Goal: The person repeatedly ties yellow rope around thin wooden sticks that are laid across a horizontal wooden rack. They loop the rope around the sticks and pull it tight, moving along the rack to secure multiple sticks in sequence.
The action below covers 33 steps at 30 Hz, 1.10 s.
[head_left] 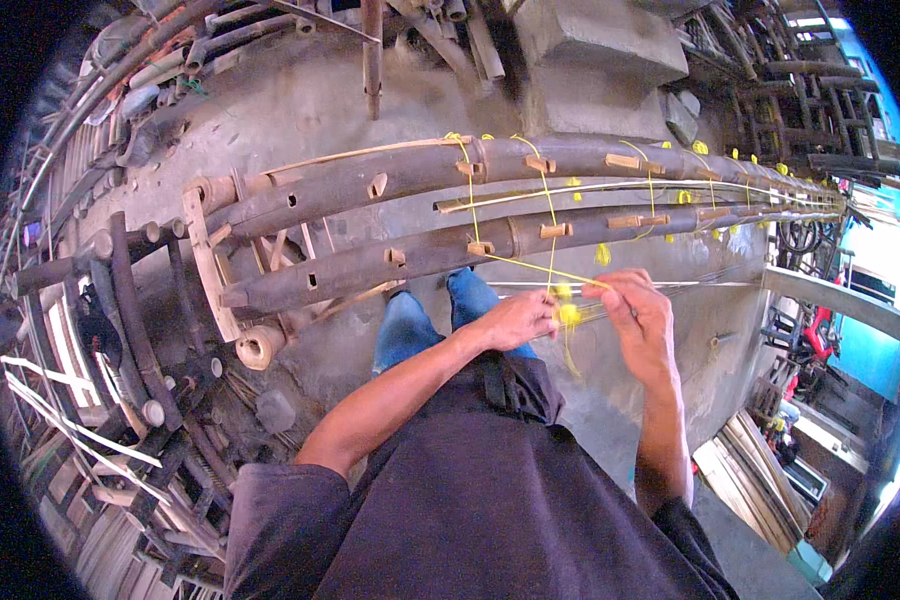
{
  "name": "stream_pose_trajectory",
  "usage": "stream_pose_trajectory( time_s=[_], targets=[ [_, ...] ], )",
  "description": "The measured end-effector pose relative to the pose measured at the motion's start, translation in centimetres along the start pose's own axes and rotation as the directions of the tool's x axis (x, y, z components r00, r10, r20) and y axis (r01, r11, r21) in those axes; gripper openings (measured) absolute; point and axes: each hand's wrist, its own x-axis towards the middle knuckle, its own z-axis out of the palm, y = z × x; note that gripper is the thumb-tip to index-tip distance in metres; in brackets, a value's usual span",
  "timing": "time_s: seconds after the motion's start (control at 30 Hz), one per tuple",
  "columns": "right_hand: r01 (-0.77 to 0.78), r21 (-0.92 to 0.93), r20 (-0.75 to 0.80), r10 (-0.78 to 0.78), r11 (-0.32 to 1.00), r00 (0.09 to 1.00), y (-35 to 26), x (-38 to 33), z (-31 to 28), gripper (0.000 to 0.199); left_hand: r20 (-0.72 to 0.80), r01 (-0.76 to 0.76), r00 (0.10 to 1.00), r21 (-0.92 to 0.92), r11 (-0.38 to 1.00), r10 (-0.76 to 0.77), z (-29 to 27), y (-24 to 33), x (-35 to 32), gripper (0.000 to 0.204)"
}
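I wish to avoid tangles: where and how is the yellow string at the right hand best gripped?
Probably pinch the yellow string just right of the wooden peg, coming from above: there it runs straight toward the right hand, apart from the yellow bundle.

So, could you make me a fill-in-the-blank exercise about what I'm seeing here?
The cord by the hands is coloured ____.
Wooden pegs stick out of long, dark poles numbering ____.
The jeans are coloured ____.
The hand nearer the jeans is the person's ____.

Missing words: yellow; two; blue; left.
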Motion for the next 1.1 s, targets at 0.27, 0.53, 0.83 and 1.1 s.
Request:
stream_pose_trajectory(
  time_s=[0.27, 0.53, 0.83, 1.1],
  targets=[
    [-0.100, -0.031, 0.127, 0.103, 0.994, 0.987, -2.0, -0.8, -1.3, 0.020, -0.382, 0.232, 0.919, 0.726, 0.647, 0.099, -0.5, 4.3, -8.7, 0.029],
    [0.497, -0.161, 0.308, -0.435, 0.852, 0.846, -4.7, -0.4, -0.7, 0.009, -0.623, 0.553, 0.760, 0.470, 0.688, -0.185, -13.8, 11.7, -6.6, 0.031],
    [0.705, -0.235, 0.352, -0.617, 0.669, 0.704, -12.5, 19.6, 5.2, 0.026, -0.650, 0.487, 0.760, 0.589, 0.645, 0.019, -13.4, 7.9, -5.4, 0.025],
    [0.086, 0.435, -0.242, 0.025, 0.896, 0.970, 0.1, 23.6, 11.7, 0.028, -0.607, 0.508, 0.791, 0.579, 0.638, -0.079, -13.8, 8.6, -4.2, 0.026]
  ],
)
